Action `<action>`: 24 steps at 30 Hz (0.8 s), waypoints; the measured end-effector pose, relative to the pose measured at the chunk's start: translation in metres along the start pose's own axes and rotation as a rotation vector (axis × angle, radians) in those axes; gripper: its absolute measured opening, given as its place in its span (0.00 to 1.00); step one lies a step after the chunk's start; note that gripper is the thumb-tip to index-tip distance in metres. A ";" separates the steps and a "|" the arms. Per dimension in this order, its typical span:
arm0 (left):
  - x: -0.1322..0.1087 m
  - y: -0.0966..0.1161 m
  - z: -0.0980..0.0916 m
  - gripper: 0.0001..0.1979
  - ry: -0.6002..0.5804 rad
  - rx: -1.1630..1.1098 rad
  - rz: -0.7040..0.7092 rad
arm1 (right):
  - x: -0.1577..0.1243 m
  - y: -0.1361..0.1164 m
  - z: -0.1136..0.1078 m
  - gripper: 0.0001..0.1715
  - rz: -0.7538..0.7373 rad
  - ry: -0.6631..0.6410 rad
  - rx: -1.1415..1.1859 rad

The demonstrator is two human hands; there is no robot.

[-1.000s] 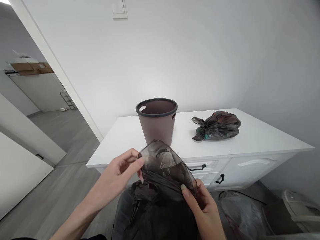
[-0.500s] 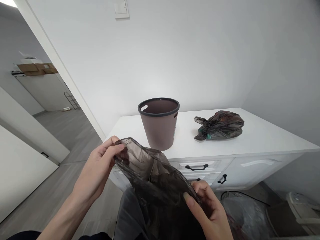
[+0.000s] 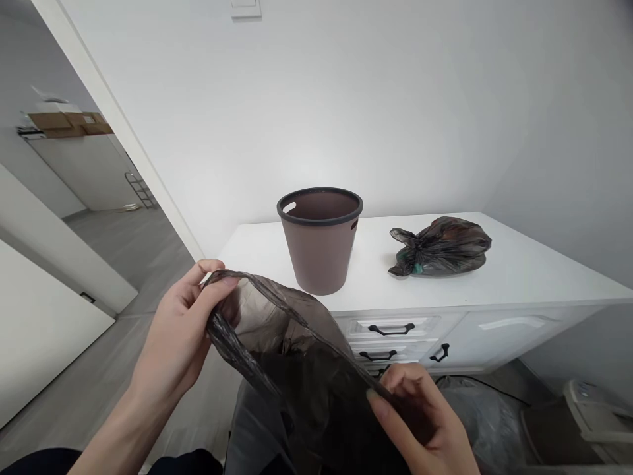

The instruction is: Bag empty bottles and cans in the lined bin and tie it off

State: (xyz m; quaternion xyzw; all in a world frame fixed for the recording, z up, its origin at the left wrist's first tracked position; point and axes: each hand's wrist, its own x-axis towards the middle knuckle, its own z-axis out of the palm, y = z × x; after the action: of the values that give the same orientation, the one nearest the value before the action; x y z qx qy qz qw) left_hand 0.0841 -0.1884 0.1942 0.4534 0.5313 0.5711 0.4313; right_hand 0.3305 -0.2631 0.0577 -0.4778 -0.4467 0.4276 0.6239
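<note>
A thin black plastic garbage bag [image 3: 316,369] is stretched between my two hands, its mouth spread wide. My left hand [image 3: 173,330] pinches the rim at the left, thumb on top. At the right, my right hand [image 3: 420,415] grips the opposite part of the rim between thumb and fingers. Behind the bag, a brown trash can [image 3: 319,254] with a dark rim and handle holes stands upright on a white cabinet [image 3: 524,270]. To its right lies a tied black bag [image 3: 448,247] with contents inside.
Black handles [image 3: 390,328] stick out from the cabinet front below the top's edge. On the floor at lower right are a clear plastic bag [image 3: 489,422] and a grey-brown bin [image 3: 558,429]. A doorway [image 3: 123,165] opens at the left.
My hands have moved farther apart, the left one leftward and the right slightly rightward. The garbage bag's mouth is stretched wider. My view has shifted slightly.
</note>
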 end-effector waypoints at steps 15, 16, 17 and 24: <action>-0.007 -0.001 0.014 0.16 -0.083 0.057 0.053 | 0.004 0.015 0.001 0.19 -0.178 0.280 -0.476; -0.009 -0.001 0.015 0.15 -0.092 0.068 0.047 | 0.003 0.015 -0.001 0.23 -0.290 0.278 -0.499; -0.011 -0.001 0.016 0.14 -0.107 0.085 0.043 | 0.002 0.014 -0.003 0.26 -0.404 0.262 -0.518; -0.020 -0.008 0.022 0.15 -0.286 0.202 0.014 | -0.014 0.005 0.027 0.38 -0.695 -0.061 -0.536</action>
State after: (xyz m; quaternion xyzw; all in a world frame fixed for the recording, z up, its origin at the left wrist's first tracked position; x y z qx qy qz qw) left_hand 0.1098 -0.2029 0.1855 0.5747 0.5159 0.4477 0.4507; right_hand 0.3003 -0.2700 0.0550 -0.4315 -0.6943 0.0754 0.5710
